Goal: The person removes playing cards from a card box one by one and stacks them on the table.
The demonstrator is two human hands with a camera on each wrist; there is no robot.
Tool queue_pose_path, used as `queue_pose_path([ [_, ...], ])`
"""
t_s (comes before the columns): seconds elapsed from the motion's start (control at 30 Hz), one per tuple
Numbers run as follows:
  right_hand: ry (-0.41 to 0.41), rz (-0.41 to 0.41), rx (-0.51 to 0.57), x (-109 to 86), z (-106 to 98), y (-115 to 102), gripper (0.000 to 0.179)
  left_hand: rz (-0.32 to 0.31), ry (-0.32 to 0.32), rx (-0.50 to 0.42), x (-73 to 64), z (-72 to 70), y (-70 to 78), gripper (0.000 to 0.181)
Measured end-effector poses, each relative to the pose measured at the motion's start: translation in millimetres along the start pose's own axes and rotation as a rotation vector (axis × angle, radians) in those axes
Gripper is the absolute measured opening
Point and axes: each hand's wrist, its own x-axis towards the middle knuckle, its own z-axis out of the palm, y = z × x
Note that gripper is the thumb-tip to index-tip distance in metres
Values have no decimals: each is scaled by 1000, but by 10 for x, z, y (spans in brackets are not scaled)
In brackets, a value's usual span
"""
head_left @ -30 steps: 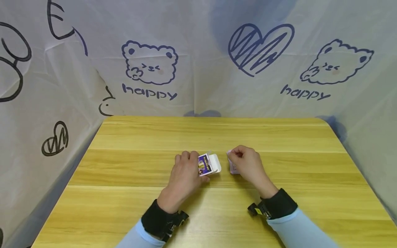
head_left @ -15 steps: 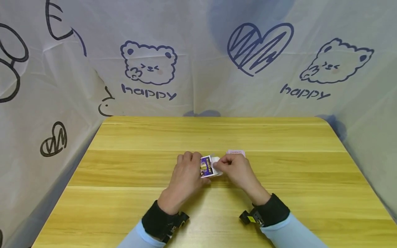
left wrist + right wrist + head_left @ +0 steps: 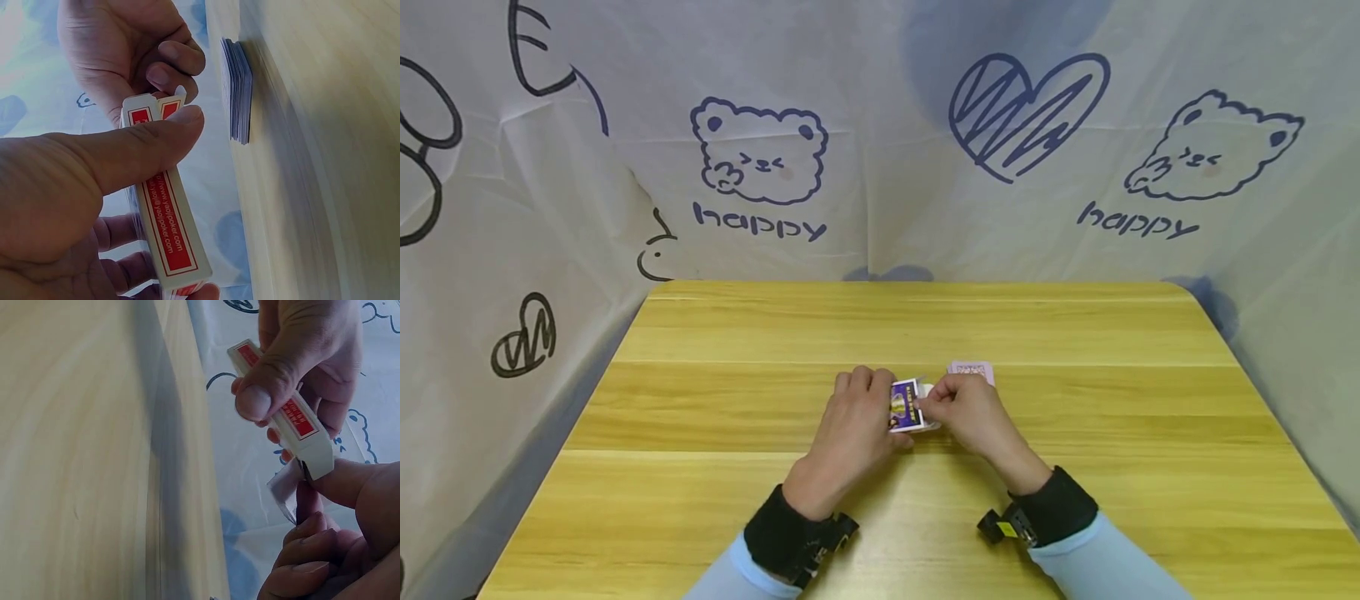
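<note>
My left hand [image 3: 850,429] grips a small playing-card box [image 3: 904,407], purple and yellow on its upper face. Red-and-white printing covers the side of the box [image 3: 169,228] in the left wrist view, with the thumb across it. At the open end, my right hand [image 3: 985,421] pinches the box's edge by a white flap [image 3: 285,487] between thumb and index finger. The other right fingers are curled. Just beyond the right hand lies a squared deck of cards [image 3: 973,368], back side up and partly hidden by that hand. Its stacked edges show in the left wrist view.
The wood-grain table [image 3: 737,333] carries the deck, and both hands are over its middle. A white cloth [image 3: 880,208] with bear and heart drawings hangs behind and along the sides. Each wrist wears a black band [image 3: 1052,504] with a small camera.
My right hand has left the deck, moving left and toward me to the box's open end, and now pinches there. The left hand and box have shifted slightly right.
</note>
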Motion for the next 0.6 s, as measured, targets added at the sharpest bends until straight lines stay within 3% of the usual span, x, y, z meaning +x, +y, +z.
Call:
queue_pose_path([
  [0.23,-46,-1,92,53,-72,81,19,-16,-14,7,8,-11,-4,75],
  [0.6,-29,85,270,92,-207,95,21,-149,-22,1,20,-48,-24,78],
])
